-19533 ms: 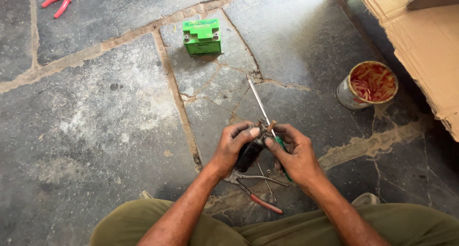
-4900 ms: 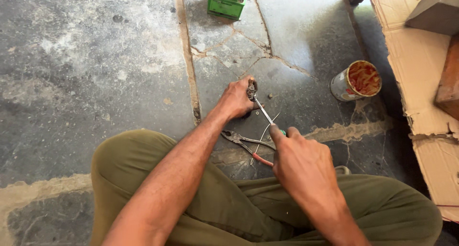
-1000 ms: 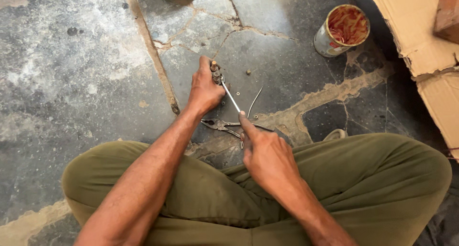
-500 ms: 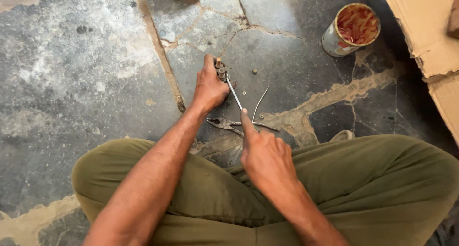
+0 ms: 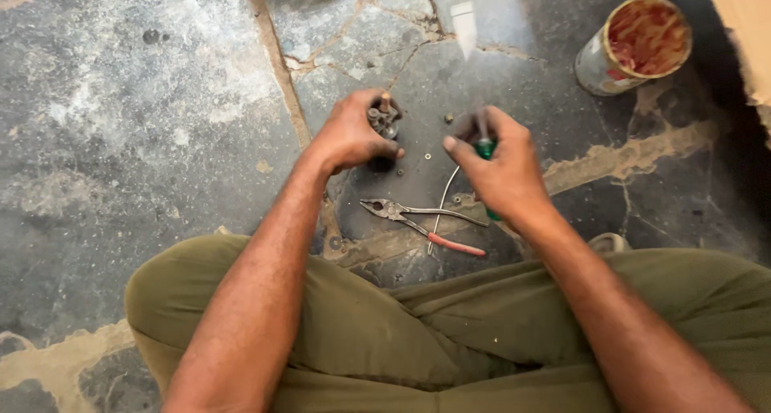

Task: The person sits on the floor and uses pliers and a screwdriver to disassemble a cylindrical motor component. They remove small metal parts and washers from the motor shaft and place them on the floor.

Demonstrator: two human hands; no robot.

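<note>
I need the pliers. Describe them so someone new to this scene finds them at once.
Start at the stone floor just ahead of the seated person's knees. Between the left hand and the right hand lie the pliers, flat beside a thin wire. They alone have grey metal jaws and one red-sleeved handle.

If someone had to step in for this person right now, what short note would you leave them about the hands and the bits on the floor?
Left hand: closed around a small dark metal part with a brown stud on top, held just above the stone floor.
Right hand: gripping a green-handled screwdriver, blurred, lifted off the part.
On the floor between the hands: red-handled pliers, a thin bent wire, a small washer and a tiny nut.
Rusty tin can stands far right.
Done or left: cannot tell; loose hardware still lies out.
</note>
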